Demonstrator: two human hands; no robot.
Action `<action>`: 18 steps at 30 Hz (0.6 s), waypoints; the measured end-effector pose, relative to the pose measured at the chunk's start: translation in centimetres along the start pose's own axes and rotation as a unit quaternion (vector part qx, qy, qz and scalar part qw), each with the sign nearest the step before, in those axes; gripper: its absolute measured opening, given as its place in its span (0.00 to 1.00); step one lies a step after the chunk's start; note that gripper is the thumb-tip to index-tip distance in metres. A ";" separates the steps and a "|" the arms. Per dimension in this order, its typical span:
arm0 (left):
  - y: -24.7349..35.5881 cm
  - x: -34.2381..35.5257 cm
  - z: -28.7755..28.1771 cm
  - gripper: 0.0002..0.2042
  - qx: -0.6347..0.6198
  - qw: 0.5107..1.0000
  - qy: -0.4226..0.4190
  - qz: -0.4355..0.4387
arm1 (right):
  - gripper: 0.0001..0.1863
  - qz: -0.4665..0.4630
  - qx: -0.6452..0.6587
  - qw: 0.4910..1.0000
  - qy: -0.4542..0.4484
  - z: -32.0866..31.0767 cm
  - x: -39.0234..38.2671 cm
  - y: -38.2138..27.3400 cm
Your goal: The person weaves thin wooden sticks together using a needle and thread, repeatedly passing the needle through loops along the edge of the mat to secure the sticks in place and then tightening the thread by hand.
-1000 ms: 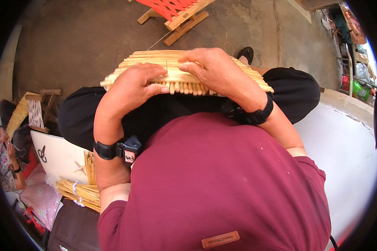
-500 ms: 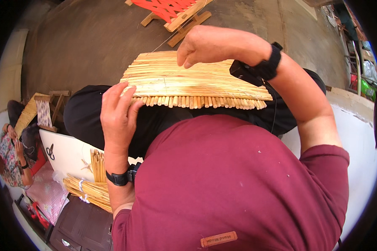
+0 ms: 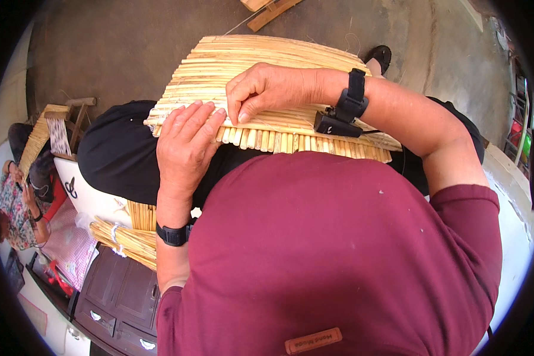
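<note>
A panel of pale reed sticks (image 3: 267, 50), with a row of short cut ends along its near edge, rests across my lap on black trousers (image 3: 115, 154). My left hand (image 3: 187, 139) holds that near edge at the left, fingertips over the sticks. Just right of it, my right hand (image 3: 258, 92) is bent down onto the panel with thumb and index pinched low at the surface; whatever is between them is too small to make out. Thin thread lines run over the sticks. Black straps with devices are on both wrists.
A co-worker (image 3: 21, 210) sits at the left beside another reed panel (image 3: 34, 142). Bundles of sticks (image 3: 127, 243) lie by my left side, near scissors (image 3: 70, 187) and a dark cabinet (image 3: 115, 285). A wooden frame (image 3: 273, 15) stands beyond my lap; cluttered shelving is at the far right.
My right hand rose above the panel, then came down beside my left hand. My left hand has shifted slightly along the near edge. The panel now appears higher in the view than half a second ago.
</note>
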State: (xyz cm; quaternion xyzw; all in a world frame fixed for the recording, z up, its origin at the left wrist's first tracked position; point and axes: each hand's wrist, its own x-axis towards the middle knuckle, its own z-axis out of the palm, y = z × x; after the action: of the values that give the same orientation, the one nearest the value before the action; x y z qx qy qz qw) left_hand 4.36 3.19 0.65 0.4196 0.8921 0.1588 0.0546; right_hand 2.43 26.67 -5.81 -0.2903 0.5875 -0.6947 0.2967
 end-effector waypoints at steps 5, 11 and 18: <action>-0.2 0.2 0.2 0.23 -0.008 1.000 -0.003 -0.006 | 0.06 -0.012 0.034 0.999 -0.015 0.1 0.3 0.8; -0.4 0.1 0.3 0.23 -0.018 1.000 0.015 -0.011 | 0.08 0.027 0.098 0.989 0.106 2.0 0.3 1.1; -0.5 0.0 0.7 0.24 -0.018 1.000 0.006 -0.005 | 0.08 -0.057 0.430 0.849 0.303 -3.6 0.7 -0.7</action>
State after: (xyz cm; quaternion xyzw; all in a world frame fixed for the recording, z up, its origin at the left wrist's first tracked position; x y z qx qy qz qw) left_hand 4.12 3.00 -0.15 0.4135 0.8914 0.1768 0.0569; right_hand -0.82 28.55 -5.58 0.0582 0.2731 -0.9470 0.1590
